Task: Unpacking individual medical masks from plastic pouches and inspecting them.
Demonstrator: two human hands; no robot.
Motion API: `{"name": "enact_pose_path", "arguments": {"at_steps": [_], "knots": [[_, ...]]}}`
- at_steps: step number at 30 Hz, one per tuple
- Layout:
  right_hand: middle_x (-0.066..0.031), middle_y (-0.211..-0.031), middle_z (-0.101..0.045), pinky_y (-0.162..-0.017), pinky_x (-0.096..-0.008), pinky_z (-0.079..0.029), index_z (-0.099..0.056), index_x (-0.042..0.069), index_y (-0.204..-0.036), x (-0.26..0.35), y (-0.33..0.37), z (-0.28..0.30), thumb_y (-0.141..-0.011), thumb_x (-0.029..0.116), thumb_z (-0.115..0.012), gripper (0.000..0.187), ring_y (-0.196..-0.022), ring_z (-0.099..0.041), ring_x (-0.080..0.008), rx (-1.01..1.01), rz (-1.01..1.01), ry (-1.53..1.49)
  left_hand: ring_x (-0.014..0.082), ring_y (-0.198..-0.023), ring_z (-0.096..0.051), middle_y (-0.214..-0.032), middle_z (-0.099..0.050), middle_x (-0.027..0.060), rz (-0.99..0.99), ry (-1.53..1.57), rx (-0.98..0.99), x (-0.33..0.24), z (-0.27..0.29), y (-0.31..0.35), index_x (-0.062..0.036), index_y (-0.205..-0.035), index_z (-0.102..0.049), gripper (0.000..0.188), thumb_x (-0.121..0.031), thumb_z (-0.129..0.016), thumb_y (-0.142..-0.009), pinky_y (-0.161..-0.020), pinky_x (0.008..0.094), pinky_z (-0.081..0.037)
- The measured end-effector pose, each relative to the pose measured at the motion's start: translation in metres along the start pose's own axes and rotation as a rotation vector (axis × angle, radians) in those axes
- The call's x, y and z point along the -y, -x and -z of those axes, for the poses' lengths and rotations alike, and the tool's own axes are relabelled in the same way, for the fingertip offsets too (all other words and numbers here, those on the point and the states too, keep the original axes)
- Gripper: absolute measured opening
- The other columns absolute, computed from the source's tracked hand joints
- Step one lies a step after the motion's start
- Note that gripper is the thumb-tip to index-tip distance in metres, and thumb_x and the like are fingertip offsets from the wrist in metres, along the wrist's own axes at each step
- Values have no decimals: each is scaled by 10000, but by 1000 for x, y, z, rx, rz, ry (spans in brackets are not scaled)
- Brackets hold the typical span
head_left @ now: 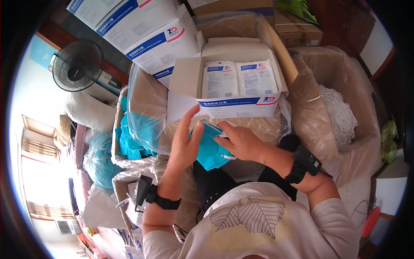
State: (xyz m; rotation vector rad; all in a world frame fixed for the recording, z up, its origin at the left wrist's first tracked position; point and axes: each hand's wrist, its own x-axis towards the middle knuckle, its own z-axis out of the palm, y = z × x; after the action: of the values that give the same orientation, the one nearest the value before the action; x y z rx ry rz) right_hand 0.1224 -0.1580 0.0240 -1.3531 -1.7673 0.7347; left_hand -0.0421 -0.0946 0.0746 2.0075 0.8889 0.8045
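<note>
In front of my body, a teal face mask with white ear loops is pinched in my right hand; whether it is one mask or a small stack, I cannot tell. My left hand is beside the mask's left edge, its thumb and fingers stretched upward and apart. Just beyond both hands stands an open white box with a blue stripe. Inside it, two white sealed packets lie side by side.
To the left is a lined crate of loose teal masks, near a filled plastic bag. White boxes are stacked behind. At right, a plastic-lined carton holds white cords. A black fan stands far left.
</note>
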Motion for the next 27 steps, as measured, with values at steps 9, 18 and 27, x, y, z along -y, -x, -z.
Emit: {"name": "enact_pose_path", "arguments": {"at_steps": [9,18,27], "knots": [[-103,-787,-590,-626,-312,-456,-428,-12,-1133,-8,19,-7,-881,252,-512,375,-707,-582,-192,227,-41,-498,256,-674,-589,-687,-593,130,280,-160,67,15,-25,-5,-48,-796,-599,380,-375,-438,-902,-639,341,-447],[-10,-706,-533,-625,-235,-433,-562,15,-984,-37,29,50,-924,234,-437,258,-660,-508,-89,612,-312,-466,85,-615,-487,-606,-550,48,268,-176,168,30,48,-6,5,-762,-619,371,-353,-563,-841,-610,274,-426],[2,-714,-546,-556,-215,-433,-571,51,-896,-26,16,27,-923,347,-431,328,-606,-517,-71,724,-429,-493,155,-873,-570,-969,-627,96,292,231,1029,-6,-8,51,-117,-1183,-546,385,-267,-577,-830,-796,289,-433]]}}
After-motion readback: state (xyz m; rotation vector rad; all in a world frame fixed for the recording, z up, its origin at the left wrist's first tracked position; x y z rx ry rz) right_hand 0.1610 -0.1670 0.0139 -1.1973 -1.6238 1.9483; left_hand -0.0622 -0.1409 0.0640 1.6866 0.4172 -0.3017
